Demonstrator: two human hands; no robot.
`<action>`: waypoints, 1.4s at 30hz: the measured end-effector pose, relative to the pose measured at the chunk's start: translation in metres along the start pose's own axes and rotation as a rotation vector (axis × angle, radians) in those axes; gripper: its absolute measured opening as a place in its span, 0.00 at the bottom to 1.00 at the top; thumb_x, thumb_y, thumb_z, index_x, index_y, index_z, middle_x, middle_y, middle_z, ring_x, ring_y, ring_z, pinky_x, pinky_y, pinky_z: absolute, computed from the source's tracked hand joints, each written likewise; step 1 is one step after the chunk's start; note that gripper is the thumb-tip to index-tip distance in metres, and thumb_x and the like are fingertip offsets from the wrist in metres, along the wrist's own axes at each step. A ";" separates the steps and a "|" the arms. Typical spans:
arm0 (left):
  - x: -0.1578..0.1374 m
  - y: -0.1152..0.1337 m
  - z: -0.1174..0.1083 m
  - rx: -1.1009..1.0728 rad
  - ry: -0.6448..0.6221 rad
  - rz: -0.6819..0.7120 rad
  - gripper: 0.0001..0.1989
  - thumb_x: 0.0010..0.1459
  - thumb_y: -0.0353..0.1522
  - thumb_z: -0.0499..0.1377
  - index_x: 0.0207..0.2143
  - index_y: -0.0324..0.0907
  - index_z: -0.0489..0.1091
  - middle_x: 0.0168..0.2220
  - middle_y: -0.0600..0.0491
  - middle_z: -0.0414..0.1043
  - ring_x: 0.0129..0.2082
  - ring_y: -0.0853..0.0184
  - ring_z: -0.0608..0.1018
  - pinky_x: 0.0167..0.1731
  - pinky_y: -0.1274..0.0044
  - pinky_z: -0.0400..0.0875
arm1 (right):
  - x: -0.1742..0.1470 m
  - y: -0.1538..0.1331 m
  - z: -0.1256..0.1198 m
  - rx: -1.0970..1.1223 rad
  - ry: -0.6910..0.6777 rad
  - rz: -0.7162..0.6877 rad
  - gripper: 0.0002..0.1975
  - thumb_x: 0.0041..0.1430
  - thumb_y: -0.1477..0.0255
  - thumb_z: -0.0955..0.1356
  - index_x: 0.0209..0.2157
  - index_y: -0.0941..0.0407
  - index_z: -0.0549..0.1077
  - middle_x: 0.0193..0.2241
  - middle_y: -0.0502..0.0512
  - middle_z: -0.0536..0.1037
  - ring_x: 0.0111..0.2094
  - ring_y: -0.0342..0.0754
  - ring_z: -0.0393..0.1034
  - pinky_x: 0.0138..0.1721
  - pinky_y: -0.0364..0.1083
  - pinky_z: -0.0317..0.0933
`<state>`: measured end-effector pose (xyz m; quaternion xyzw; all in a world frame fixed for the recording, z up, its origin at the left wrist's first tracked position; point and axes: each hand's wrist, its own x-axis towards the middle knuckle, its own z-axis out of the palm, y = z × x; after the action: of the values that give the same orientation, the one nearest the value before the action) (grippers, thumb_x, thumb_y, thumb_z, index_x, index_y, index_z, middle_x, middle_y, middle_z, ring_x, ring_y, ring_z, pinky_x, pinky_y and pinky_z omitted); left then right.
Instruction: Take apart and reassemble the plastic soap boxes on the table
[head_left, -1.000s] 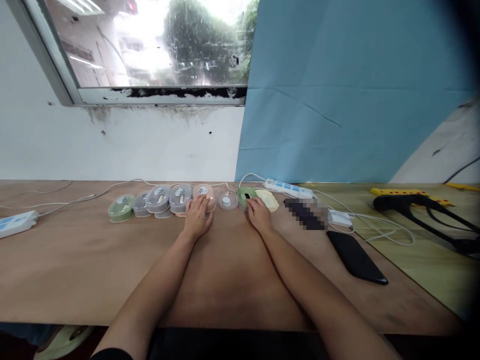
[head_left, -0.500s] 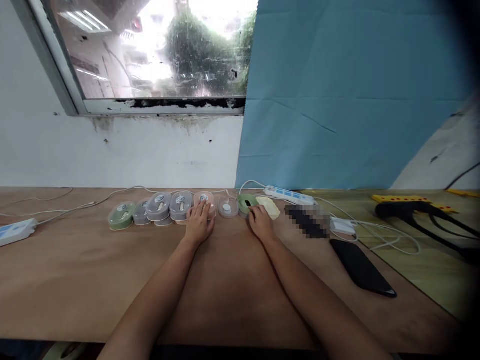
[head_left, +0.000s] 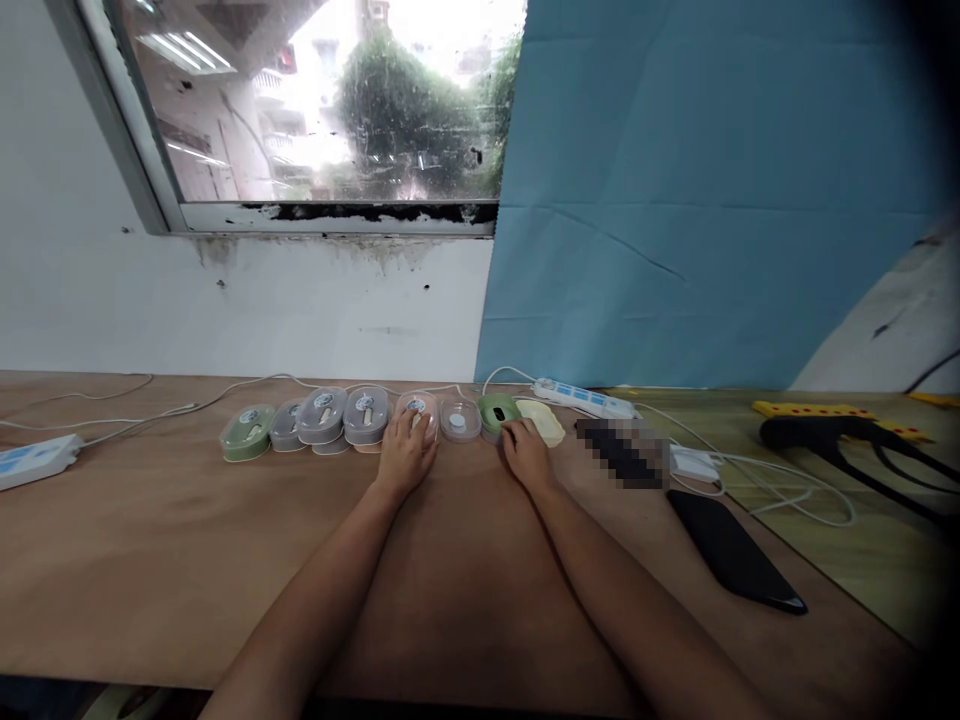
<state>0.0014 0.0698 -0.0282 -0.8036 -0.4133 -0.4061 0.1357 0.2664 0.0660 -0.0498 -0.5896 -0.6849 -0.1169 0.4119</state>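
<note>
Two small boxes are sitting under the person's hands in the middle of the head view. Just left of centre, the left hand (head_left: pixel 407 455) is lying over a peach box (head_left: pixel 415 402), fingers slightly apart; just right, the right hand (head_left: pixel 526 452) is touching a green box (head_left: pixel 495 402), fingers bunched narrowly. Whether either is gripping, I cannot tell. Between them a clear box (head_left: pixel 460 424) is standing on the table (head_left: pixel 465 580). The step in hand is seemingly handling the green box; moving it would be calling for care beside the pale yellow piece (head_left: pixel 547 424).
</note>
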 end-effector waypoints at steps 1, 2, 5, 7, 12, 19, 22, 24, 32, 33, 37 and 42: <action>0.000 0.000 0.000 -0.004 -0.001 0.005 0.24 0.57 0.34 0.56 0.56 0.40 0.61 0.56 0.38 0.60 0.59 0.51 0.60 0.54 0.60 0.59 | 0.000 0.000 0.000 0.009 0.002 -0.004 0.12 0.62 0.71 0.58 0.39 0.56 0.72 0.38 0.59 0.71 0.43 0.52 0.67 0.44 0.50 0.63; 0.000 -0.001 0.000 -0.006 -0.002 0.009 0.24 0.57 0.34 0.56 0.56 0.40 0.61 0.56 0.38 0.60 0.59 0.51 0.60 0.54 0.60 0.59 | 0.000 0.001 0.000 0.018 0.004 -0.006 0.12 0.62 0.71 0.58 0.39 0.56 0.72 0.38 0.59 0.71 0.42 0.52 0.67 0.45 0.51 0.63; -0.001 -0.001 0.000 -0.007 0.004 0.020 0.23 0.57 0.34 0.56 0.55 0.40 0.62 0.55 0.39 0.61 0.58 0.51 0.61 0.54 0.60 0.61 | 0.001 0.002 -0.001 0.039 0.008 -0.006 0.13 0.63 0.71 0.58 0.39 0.56 0.71 0.38 0.59 0.71 0.43 0.52 0.67 0.46 0.51 0.63; -0.001 0.000 -0.001 -0.012 0.010 0.034 0.22 0.58 0.35 0.56 0.55 0.40 0.62 0.55 0.40 0.62 0.58 0.51 0.62 0.53 0.60 0.61 | 0.001 0.003 -0.001 0.051 0.007 -0.004 0.12 0.63 0.71 0.58 0.39 0.56 0.71 0.37 0.58 0.71 0.42 0.52 0.67 0.45 0.51 0.63; -0.002 0.002 -0.004 -0.034 0.015 0.069 0.22 0.58 0.35 0.56 0.55 0.42 0.62 0.54 0.41 0.63 0.58 0.52 0.63 0.53 0.61 0.61 | 0.001 0.003 -0.002 0.082 0.019 0.001 0.13 0.63 0.70 0.58 0.38 0.56 0.72 0.37 0.58 0.72 0.42 0.52 0.67 0.45 0.51 0.63; -0.002 0.005 -0.007 -0.075 0.056 0.099 0.21 0.58 0.35 0.57 0.54 0.42 0.64 0.54 0.42 0.64 0.58 0.53 0.63 0.53 0.62 0.62 | 0.001 0.001 -0.003 0.102 0.029 -0.002 0.12 0.63 0.70 0.58 0.38 0.55 0.71 0.37 0.58 0.72 0.42 0.51 0.67 0.45 0.51 0.63; -0.002 0.009 -0.011 -0.100 0.072 0.128 0.21 0.58 0.35 0.57 0.54 0.42 0.63 0.53 0.42 0.64 0.58 0.53 0.63 0.53 0.62 0.63 | 0.002 -0.002 -0.005 0.096 0.024 0.005 0.13 0.63 0.70 0.58 0.38 0.56 0.72 0.37 0.58 0.72 0.42 0.52 0.67 0.45 0.51 0.63; -0.003 0.012 -0.014 -0.129 0.082 0.140 0.22 0.58 0.35 0.57 0.54 0.42 0.63 0.54 0.42 0.64 0.59 0.54 0.62 0.54 0.62 0.62 | 0.002 -0.004 -0.007 0.097 0.027 0.008 0.13 0.63 0.70 0.58 0.39 0.56 0.72 0.38 0.58 0.72 0.43 0.51 0.67 0.46 0.51 0.63; -0.013 0.034 -0.029 -0.345 0.065 0.048 0.23 0.57 0.36 0.58 0.55 0.44 0.63 0.54 0.42 0.63 0.58 0.54 0.63 0.56 0.61 0.60 | -0.008 -0.026 -0.019 0.134 0.087 -0.074 0.17 0.62 0.68 0.61 0.51 0.55 0.66 0.45 0.60 0.71 0.49 0.53 0.65 0.49 0.54 0.63; -0.015 0.039 -0.031 -0.390 0.075 0.002 0.23 0.57 0.36 0.58 0.55 0.43 0.63 0.54 0.42 0.63 0.57 0.55 0.64 0.55 0.61 0.61 | -0.011 -0.031 -0.020 0.146 0.068 -0.112 0.19 0.61 0.67 0.62 0.53 0.55 0.64 0.47 0.61 0.71 0.50 0.54 0.65 0.49 0.54 0.63; -0.020 0.060 -0.032 -0.626 0.117 -0.190 0.20 0.59 0.36 0.56 0.52 0.42 0.64 0.52 0.44 0.65 0.54 0.59 0.68 0.53 0.66 0.63 | -0.017 -0.046 -0.023 0.178 -0.022 -0.241 0.28 0.59 0.67 0.64 0.60 0.56 0.54 0.52 0.64 0.67 0.53 0.56 0.64 0.49 0.57 0.64; -0.023 0.066 -0.026 -0.879 0.114 -0.415 0.19 0.58 0.39 0.56 0.50 0.41 0.66 0.49 0.45 0.68 0.50 0.60 0.70 0.51 0.69 0.64 | -0.019 -0.052 -0.026 0.165 -0.076 -0.310 0.29 0.61 0.67 0.63 0.62 0.55 0.52 0.55 0.64 0.66 0.55 0.56 0.62 0.52 0.57 0.63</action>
<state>0.0309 0.0012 -0.0212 -0.6620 -0.3461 -0.6039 -0.2781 0.2302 0.0213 -0.0297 -0.4452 -0.7899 -0.0999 0.4098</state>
